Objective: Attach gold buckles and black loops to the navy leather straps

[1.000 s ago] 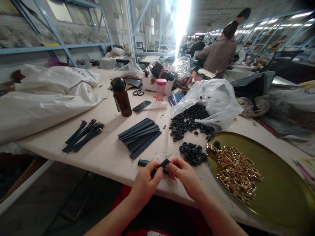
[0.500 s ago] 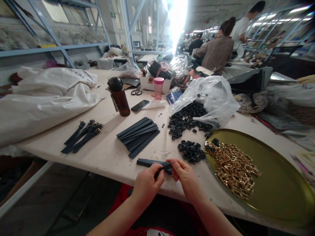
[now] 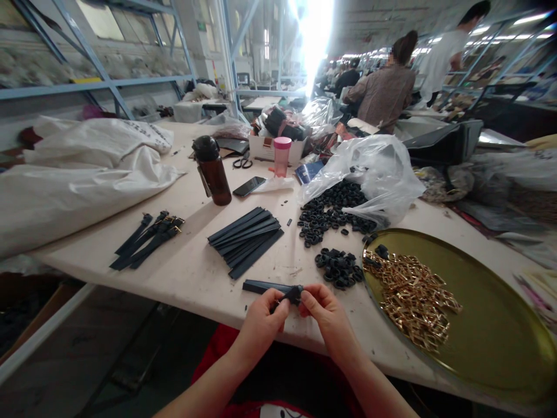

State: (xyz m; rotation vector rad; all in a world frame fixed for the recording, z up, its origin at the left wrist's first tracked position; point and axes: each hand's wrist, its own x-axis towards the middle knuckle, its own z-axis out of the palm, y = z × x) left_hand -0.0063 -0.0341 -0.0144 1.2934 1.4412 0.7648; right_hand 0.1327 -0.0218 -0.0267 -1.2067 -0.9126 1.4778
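At the table's near edge, my left hand (image 3: 264,318) pinches a dark strap (image 3: 294,294), which is folded or looped at its end. My right hand (image 3: 324,307) grips the other side of that piece, its thumb and fingertips closed on it. A small bit of gold metal shows by the fingers, partly hidden. Just behind my hands lie flat dark strips (image 3: 261,285). Beyond them is a fanned stack of dark straps (image 3: 246,241). A small heap of dark loops (image 3: 338,268) sits behind my right hand.
An oval gold tray (image 3: 491,348) with gold buckles (image 3: 415,296) stands at right. More loops (image 3: 319,215) spill from a plastic bag (image 3: 378,174). Buckled straps (image 3: 148,241) lie left. A brown bottle (image 3: 213,171), phone (image 3: 249,186) and pink cup (image 3: 282,159) stand farther back.
Both hands stay close together, and the strap between them has turned, so its thick looped end now shows between my fingertips. A person in white in the background has moved right.
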